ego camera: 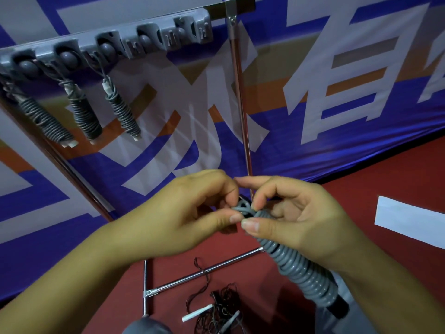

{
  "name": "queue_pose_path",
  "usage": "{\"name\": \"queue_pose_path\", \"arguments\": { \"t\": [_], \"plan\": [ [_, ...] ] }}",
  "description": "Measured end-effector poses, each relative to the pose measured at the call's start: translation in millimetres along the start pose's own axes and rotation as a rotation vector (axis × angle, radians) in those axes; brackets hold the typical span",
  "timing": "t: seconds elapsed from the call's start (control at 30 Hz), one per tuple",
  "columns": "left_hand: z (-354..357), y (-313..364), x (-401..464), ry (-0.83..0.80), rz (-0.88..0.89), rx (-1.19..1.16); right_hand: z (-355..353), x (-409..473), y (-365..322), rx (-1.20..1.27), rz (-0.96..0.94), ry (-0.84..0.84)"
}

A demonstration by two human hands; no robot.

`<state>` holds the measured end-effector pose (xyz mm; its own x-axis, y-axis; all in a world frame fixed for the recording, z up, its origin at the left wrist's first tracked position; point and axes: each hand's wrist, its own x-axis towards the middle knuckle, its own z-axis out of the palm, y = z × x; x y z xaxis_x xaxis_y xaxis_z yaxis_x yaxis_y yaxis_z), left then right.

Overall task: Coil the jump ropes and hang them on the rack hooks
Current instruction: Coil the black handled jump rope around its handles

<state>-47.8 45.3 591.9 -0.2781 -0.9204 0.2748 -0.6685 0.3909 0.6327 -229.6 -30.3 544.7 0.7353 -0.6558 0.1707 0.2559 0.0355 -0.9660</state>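
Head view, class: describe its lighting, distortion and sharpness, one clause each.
Head view: dim bluish light; wide-angle bending bows the rack bar and upright pole; hands, left and right, and the grey coiled rope look sharp, while the hanging ropes appear softer.

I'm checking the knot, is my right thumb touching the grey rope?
Touching. The head view shows the right hand with its thumb tip pressed on the coiled grey rope near the top loop.

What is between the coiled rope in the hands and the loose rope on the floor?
In the head view, a chrome rack bar crosses between the coiled grey rope and the tangled dark rope on red floor.
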Motion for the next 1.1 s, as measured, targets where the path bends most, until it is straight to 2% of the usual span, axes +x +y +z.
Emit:
{"name": "queue_pose_path", "arguments": {
  "t": [0.1, 0.2, 0.47, 0.6, 0.73, 0.87, 1.1],
  "plan": [
    [-6, 1, 1, -0.029, 0.03, 0.022, 0, -1, 0, -0.03, -0.03, -0.024],
    [-3, 0, 0, 0.017, 0.087, 0.119, 0, -2, 1, -0.052, -0.079, -0.05],
    [17, -7, -1, 0.312, 0.251, 0.352, -3, 8, 4, -0.06, -0.259, 0.016],
    [30, -16, 8, 0.442, 0.071, 0.004, -8, 23, 12, -0.126, -0.289, 0.147],
    [38, -23, 8, 0.43, -0.117, -0.207, -12, 27, 21, -0.338, -0.32, 0.196],
    [35, -22, 17, 0.466, -0.227, -0.248, -9, 30, 20, -0.463, -0.351, 0.204],
    [14, -20, 29, 0.374, -0.377, -0.17, -10, 35, 18, -0.48, -0.295, 0.226]
  ]
}}
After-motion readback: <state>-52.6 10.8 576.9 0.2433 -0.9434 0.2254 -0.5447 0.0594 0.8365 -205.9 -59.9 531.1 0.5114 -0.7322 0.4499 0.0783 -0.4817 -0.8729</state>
